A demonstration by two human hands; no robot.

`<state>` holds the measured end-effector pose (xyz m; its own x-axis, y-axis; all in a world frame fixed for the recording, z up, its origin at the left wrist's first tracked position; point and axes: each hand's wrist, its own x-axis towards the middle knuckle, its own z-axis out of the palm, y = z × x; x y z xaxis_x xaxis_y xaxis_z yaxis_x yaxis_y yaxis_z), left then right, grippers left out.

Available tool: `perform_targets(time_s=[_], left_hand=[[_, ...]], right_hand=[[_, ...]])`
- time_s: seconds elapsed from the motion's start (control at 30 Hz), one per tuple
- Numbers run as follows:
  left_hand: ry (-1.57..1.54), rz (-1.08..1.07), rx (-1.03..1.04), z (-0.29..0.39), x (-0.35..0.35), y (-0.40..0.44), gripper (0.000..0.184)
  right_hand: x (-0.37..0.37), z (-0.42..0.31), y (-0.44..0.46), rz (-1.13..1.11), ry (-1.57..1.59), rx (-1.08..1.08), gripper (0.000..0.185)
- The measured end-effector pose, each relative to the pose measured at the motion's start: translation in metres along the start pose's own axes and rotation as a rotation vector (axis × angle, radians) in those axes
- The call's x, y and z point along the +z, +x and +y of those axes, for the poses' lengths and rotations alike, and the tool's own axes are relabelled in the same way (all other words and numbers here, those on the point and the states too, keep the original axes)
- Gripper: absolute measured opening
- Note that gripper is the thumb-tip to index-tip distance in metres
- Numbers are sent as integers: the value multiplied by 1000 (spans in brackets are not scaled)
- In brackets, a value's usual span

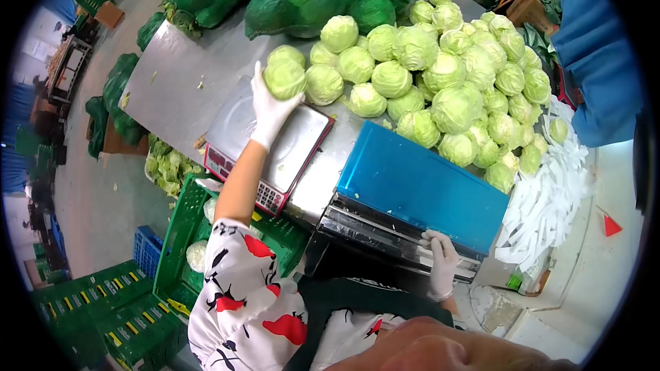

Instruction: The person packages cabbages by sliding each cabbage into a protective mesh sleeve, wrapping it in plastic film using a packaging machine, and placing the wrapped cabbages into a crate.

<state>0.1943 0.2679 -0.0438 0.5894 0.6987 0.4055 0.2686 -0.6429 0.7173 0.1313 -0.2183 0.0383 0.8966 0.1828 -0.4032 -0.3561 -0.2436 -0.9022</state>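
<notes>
My left hand (271,108), in a white glove, is closed around the side of a pale green cabbage (284,81), just beyond the weighing scale (295,148). Another cabbage (287,53) sits right behind it. My right hand (443,261), also gloved, is at the front edge of the film wrapping machine (371,230), below its blue top plate (423,182). Its fingers are bent together; whatever they pinch is too thin or hidden to make out. A large heap of cabbages (454,99) lies on the metal table (172,82).
Green net sacks (316,7) lie along the table's far side. A green crate (168,261) holding wrapped cabbages stands below the scale, near more green crates (96,292). White strips (540,213) are piled at the right. Loose leaves (168,170) fill a container at left.
</notes>
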Motion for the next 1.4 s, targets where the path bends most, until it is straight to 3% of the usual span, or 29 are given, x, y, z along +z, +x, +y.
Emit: perform_targets(time_s=[0.13,0.33,0.47,0.6,0.97,1.13,1.27,1.4], left_hand=[[133,-40,21,-15,-60,-68,124],[353,-79,-25,-21,-85,-96,127],[340,-50,-44,4,-96,-116,128],[252,-15,69,31,-95,-141,125],[138,-109,222,78,-90,-146,116],[242,-70,181,62,-89,-129,108],[333,-16,20,30,-93,-97,125],[366,-130,-125,9,-91,-82,134]], right_hand=[[9,5,-2,-58,-50,-5,22],[32,5,-14,-173,-104,-97,22],[33,2,-33,-205,-128,-121,22],[26,10,-52,-223,-121,-146,23],[10,23,-76,-214,-63,-157,22],[1,30,-74,-193,-84,-176,21],[-2,43,-70,-212,-60,-160,21],[6,31,-62,-225,-131,-170,20]])
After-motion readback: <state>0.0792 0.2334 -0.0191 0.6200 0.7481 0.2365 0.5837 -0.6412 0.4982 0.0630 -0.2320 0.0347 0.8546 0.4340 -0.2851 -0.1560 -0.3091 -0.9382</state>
